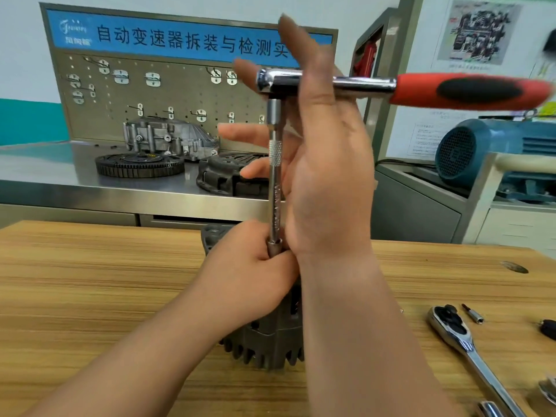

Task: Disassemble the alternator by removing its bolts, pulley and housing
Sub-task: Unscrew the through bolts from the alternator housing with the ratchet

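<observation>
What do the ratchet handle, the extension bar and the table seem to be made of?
Ratchet handle: matte red and black grip, probably rubber or plastic. Extension bar: likely chromed steel, mirror-bright with a knurled band. Table: wood by its grain, possibly only a laminate.

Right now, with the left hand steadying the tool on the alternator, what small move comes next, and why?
Probably move the right hand out to the red handle and grip it. That hand is open with fingers spread by the ratchet head, so nothing drives the tool, while the left hand grips the lower end of the extension bar atop the alternator, steadying it.
</observation>
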